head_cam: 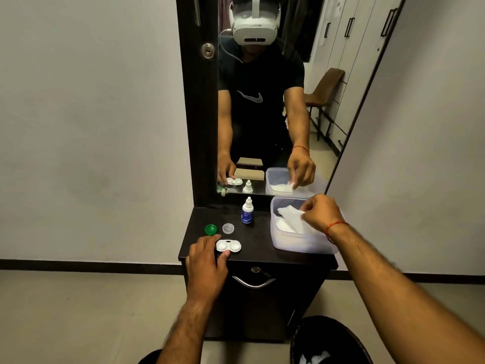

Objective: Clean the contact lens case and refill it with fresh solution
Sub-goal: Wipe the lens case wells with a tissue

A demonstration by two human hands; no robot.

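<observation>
Left hand point(207, 261) grips the contact lens case point(228, 245): fingers curl round its left end, thumb tip pressed to the front edge. The case lies flat on the dark cabinet top point(258, 236), near the front left corner. Its long axis runs left-right, roughly parallel to the front edge, with the right end slightly nearer the person. Both wells are uncapped and face up; whether there is liquid inside cannot be told.

Two caps lie just behind the case, apart from it: green cap point(210, 229) on the left, clear cap point(228, 228) to its right. Solution bottle point(247, 211) stands upright further back, nozzle up, blue label, near the mirror point(262, 101).

Right hand point(319, 212) pinches a white tissue point(291, 218) between thumb and fingertips. The tissue is lifted partly out of the translucent plastic container point(288, 245), its lower part still among the tissues inside. The container sits on the right side of the top, well apart from the case. Red thread point(336, 227) sits on the right wrist.

Drawer handle point(253, 282) is on the front below the top. Dark bin point(330, 342) stands on the floor at lower right, white scraps inside.
</observation>
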